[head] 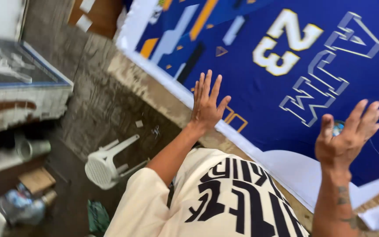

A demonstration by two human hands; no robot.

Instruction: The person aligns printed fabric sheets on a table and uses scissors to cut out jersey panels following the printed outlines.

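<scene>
While the head camera looks down, a large blue printed sheet (pixel 286 101) with white edging, orange and pale blue blocks and outlined lettering lies spread over the rough table (pixel 154 94). The left hand (pixel 207 105) lies flat on its near white edge, fingers spread. The right hand (pixel 347 136) hovers just above the blue area, fingers loosely curled and apart, holding nothing. A white plastic stool (pixel 106 164) lies tipped on the floor.

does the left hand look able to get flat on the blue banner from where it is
Probably yes. The left hand is open, fingers spread, right over the near edge of the blue banner, and nothing shows between palm and fabric. Whether it already touches cannot be told. The right hand is off to the side.
</scene>
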